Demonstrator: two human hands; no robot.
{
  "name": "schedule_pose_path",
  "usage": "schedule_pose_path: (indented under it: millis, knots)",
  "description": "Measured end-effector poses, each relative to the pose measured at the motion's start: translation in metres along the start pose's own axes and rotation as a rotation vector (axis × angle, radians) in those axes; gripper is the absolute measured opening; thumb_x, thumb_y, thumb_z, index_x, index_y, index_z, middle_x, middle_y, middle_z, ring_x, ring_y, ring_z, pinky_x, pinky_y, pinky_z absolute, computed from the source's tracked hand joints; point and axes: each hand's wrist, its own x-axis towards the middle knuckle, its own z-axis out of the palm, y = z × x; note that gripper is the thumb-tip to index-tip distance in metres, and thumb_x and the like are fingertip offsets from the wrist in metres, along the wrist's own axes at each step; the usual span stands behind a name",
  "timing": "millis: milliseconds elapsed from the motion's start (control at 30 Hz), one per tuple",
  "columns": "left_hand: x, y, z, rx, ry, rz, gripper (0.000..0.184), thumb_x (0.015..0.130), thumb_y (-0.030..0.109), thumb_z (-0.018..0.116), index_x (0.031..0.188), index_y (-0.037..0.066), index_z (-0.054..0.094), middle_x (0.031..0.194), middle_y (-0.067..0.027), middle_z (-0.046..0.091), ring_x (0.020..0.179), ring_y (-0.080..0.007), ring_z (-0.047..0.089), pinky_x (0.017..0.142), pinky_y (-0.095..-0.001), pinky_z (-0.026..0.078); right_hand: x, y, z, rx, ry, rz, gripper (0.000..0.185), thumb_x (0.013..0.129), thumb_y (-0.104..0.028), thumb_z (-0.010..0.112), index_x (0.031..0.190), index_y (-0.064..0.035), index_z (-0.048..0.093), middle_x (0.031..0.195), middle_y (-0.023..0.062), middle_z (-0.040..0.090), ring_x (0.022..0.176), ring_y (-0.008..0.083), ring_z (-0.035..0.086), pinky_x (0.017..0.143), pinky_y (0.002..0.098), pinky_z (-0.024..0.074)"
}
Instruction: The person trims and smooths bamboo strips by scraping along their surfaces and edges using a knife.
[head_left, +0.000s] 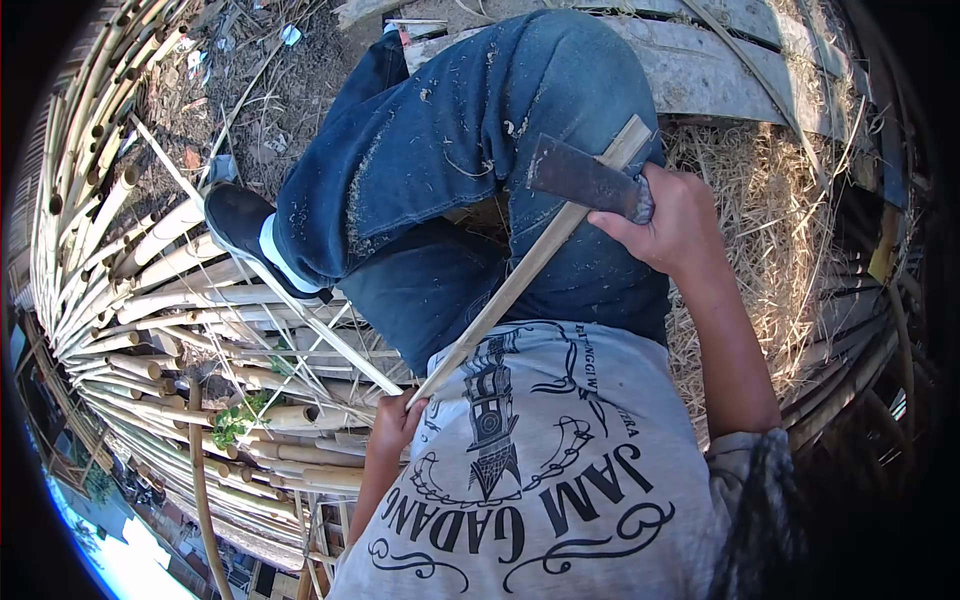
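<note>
My left hand (397,425) is closed around the lower end of a long, flat bamboo strip (515,285), beside my shirt. The strip slants up across my lap to the thigh, its far end near the knee. My right hand (672,218) grips a short, broad-bladed knife (580,180) with a dark, square-ended blade. The blade lies across the strip near its upper end; whether it cuts into it I cannot tell. A second thin pale strip (325,330) runs from the upper left down to my left hand; whether the fingers hold it too is unclear.
Many bamboo poles (150,300) are stacked on the left. Straw-like shavings (770,230) cover the ground at the right. A weathered plank (710,80) lies beyond my knee. My shoe (238,222) rests by the poles, and litter is scattered over the dirt (255,110).
</note>
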Motion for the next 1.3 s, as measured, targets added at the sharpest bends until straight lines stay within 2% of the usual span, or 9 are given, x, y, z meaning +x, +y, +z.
schedule_pose_path:
  millis: [200,500,567,633,800,967,1033,1133,1300]
  knots:
    - [-0.021,-0.031,0.017,-0.121,0.043,0.043,0.020,0.089,0.016,0.061,0.089,-0.003,0.065,0.059,-0.0208,0.054,0.050,-0.0373,0.054,0.049,-0.0380,0.042,-0.002,0.003,0.003,0.009,0.035,-0.026,0.065,0.065,-0.061,0.074,0.067,0.0030,0.062,0.054,0.0196,0.057,0.053,0.0356,0.062,0.052,0.0413,0.0502]
    - [-0.038,-0.034,0.015,-0.068,0.003,-0.088,0.025,0.090,0.020,0.058,0.081,-0.003,0.063,0.056,-0.0206,0.053,0.048,-0.0376,0.053,0.047,-0.0382,0.041,-0.002,0.002,0.002,0.022,0.022,-0.036,0.064,0.065,-0.059,0.074,0.066,0.0027,0.061,0.054,0.0193,0.057,0.053,0.0356,0.062,0.052,0.0411,0.0499]
    - [-0.039,-0.039,0.018,-0.100,0.046,-0.008,0.025,0.089,0.020,0.058,0.081,-0.003,0.063,0.056,-0.0199,0.054,0.048,-0.0370,0.053,0.046,-0.0380,0.041,-0.001,0.003,0.000,0.022,0.000,-0.025,0.063,0.066,-0.059,0.074,0.066,0.0027,0.061,0.053,0.0190,0.057,0.053,0.0358,0.062,0.052,0.0411,0.0496]
    - [-0.050,-0.039,0.016,-0.078,0.083,-0.026,0.026,0.089,0.021,0.058,0.080,-0.002,0.063,0.056,-0.0189,0.053,0.047,-0.0363,0.053,0.046,-0.0378,0.040,0.001,0.006,0.001,0.242,-0.009,0.141,0.059,0.070,-0.055,0.074,0.067,0.0031,0.060,0.053,0.0180,0.056,0.051,0.0338,0.061,0.051,0.0395,0.0482]
    - [-0.083,-0.035,-0.008,0.007,0.088,-0.067,0.031,0.090,0.026,0.056,0.073,0.000,0.060,0.052,-0.0147,0.049,0.044,-0.0326,0.052,0.044,-0.0370,0.039,-0.001,0.015,0.005,0.269,0.039,0.033,0.055,0.074,-0.050,0.072,0.069,0.0028,0.059,0.052,0.0144,0.053,0.047,0.0280,0.056,0.048,0.0359,0.0430]
    - [-0.050,-0.010,-0.020,-0.049,0.196,-0.098,0.031,0.091,0.025,0.056,0.075,-0.002,0.059,0.051,-0.0150,0.050,0.045,-0.0325,0.052,0.045,-0.0380,0.039,-0.007,0.030,0.014,0.428,0.078,-0.025,0.062,0.073,-0.060,0.069,0.067,0.0000,0.054,0.050,0.0089,0.047,0.046,0.0187,0.048,0.046,0.0328,0.0380]
    - [-0.023,0.001,-0.021,-0.107,0.224,-0.129,0.029,0.091,0.023,0.056,0.077,-0.003,0.059,0.052,-0.0153,0.050,0.045,-0.0324,0.053,0.045,-0.0385,0.039,-0.007,0.031,0.013,0.408,0.119,-0.055,0.064,0.072,-0.063,0.068,0.066,-0.0016,0.052,0.050,0.0087,0.047,0.046,0.0205,0.050,0.046,0.0329,0.0385]
    - [0.012,0.016,-0.022,0.097,0.299,-0.045,0.025,0.093,0.019,0.054,0.085,-0.004,0.060,0.053,-0.0155,0.053,0.047,-0.0294,0.055,0.047,-0.0376,0.041,-0.006,0.029,0.012,0.424,0.116,-0.100,0.063,0.069,-0.064,0.070,0.064,-0.0034,0.052,0.050,0.0086,0.046,0.045,0.0271,0.053,0.046,0.0340,0.0406]
    - [0.049,0.054,-0.013,0.033,0.251,0.044,0.028,0.094,0.023,0.053,0.084,-0.003,0.060,0.054,-0.0129,0.054,0.046,-0.0257,0.055,0.048,-0.0357,0.042,-0.008,0.033,0.012,0.401,0.148,-0.125,0.065,0.066,-0.064,0.072,0.063,-0.0037,0.051,0.050,0.0095,0.047,0.045,0.0288,0.055,0.045,0.0353,0.0416]
